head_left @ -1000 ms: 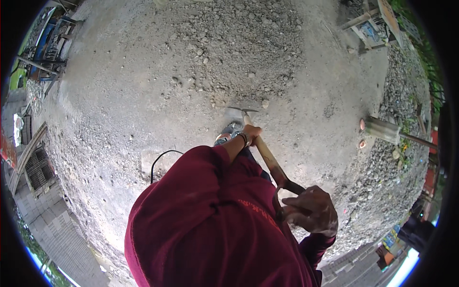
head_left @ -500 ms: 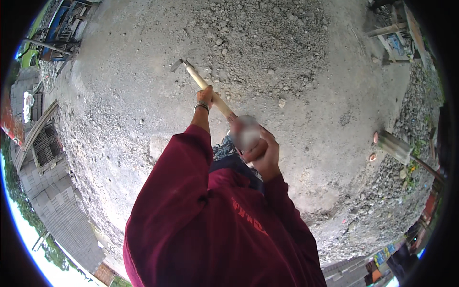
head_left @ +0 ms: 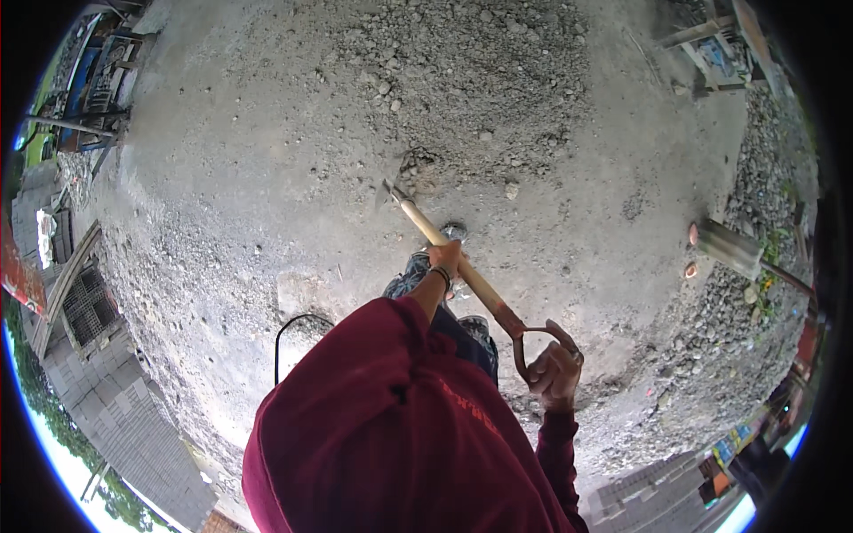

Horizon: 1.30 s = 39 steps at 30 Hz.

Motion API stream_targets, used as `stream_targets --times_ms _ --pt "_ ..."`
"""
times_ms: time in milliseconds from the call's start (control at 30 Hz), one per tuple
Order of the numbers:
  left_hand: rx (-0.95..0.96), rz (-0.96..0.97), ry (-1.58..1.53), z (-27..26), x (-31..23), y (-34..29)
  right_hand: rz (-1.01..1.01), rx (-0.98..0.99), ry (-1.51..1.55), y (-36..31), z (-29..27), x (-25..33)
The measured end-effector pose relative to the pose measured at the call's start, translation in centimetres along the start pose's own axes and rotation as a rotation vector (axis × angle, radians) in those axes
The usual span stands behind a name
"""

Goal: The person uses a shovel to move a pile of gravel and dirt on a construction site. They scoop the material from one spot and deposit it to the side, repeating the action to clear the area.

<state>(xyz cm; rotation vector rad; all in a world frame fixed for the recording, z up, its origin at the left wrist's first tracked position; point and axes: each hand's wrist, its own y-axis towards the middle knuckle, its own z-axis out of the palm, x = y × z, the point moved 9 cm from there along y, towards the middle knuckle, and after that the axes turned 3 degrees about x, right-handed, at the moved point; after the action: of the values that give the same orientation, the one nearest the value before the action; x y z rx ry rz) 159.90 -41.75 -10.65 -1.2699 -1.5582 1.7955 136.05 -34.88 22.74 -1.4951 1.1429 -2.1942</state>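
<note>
I hold a shovel (head_left: 462,266) with a pale wooden shaft and a rusty D-shaped grip. My left hand (head_left: 444,258) is closed around the middle of the shaft. My right hand (head_left: 553,373) grips the D-handle near my waist. The metal blade (head_left: 391,188) is dug into the near edge of a heap of grey sand and gravel (head_left: 462,80). My dark red sleeves and chest fill the lower middle of the view, hiding my legs apart from a shoe (head_left: 453,233) just under the shaft.
Grey concrete ground spreads all around. A black hose loop (head_left: 289,333) lies at my left. A short post (head_left: 724,247) stands at the right beside loose stones (head_left: 755,311). Stacked grey blocks (head_left: 115,417) are at the lower left, wooden frames (head_left: 720,44) at the upper right.
The shovel was raised up to the left half a second ago; it has now swung down and forward, with the blade in the gravel heap and my right hand back at the D-handle.
</note>
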Motion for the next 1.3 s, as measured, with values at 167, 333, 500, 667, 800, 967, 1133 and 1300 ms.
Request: stream_targets --times_ms 167,333,500,667,800,967,1133,1300 --pt "0.041 0.132 -0.022 1.9 -6.6 1.1 -0.065 0.106 0.010 4.0 0.3 -1.2" --pt "0.144 0.295 0.182 4.2 -17.3 5.3 -0.014 0.091 0.116 11.0 9.2 -2.2" --pt "0.124 0.213 0.193 2.7 -20.9 9.7 0.069 0.052 0.243 13.2 16.7 -3.1" --pt "0.295 -0.038 -0.070 7.0 -9.5 3.8 0.090 -0.171 0.129 5.6 2.9 -3.4" --pt "0.220 -0.087 -0.095 5.0 -3.5 -1.2 -0.013 -0.070 0.067 0.4 -1.3 -1.9" --pt "0.101 -0.023 -0.057 1.5 -1.9 -0.8 -0.081 0.082 0.173 -0.8 -4.1 -5.3" --pt "0.121 0.166 0.087 0.3 -11.2 5.6 0.068 -0.011 0.063 6.1 3.8 -6.9" --pt "0.014 0.205 0.331 -0.3 -19.1 10.3 0.210 -0.107 0.455 10.9 13.6 -6.9"
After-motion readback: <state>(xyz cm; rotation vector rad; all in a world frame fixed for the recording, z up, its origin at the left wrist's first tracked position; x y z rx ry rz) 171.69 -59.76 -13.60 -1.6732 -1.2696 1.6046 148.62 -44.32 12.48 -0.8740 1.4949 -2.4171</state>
